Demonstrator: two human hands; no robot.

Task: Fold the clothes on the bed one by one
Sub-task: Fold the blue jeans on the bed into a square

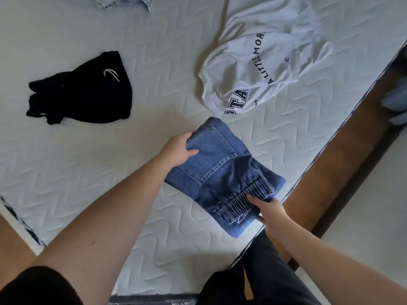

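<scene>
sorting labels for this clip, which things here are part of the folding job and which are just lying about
Part of the job: folded blue jeans, gripped by left hand and right hand; black garment; white printed sweatshirt; pale garment.

Lying about: brown bed frame.

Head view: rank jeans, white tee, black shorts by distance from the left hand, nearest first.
1. Jeans: gripped by the left hand, near the bed's right edge.
2. White tee: up and to the right.
3. Black shorts: far left.
The tee and shorts are close to call.

Bare forearms run down to both hands, a short black sleeve (33, 285) caps the left arm, and dark trousers (259, 280) show below.
</scene>
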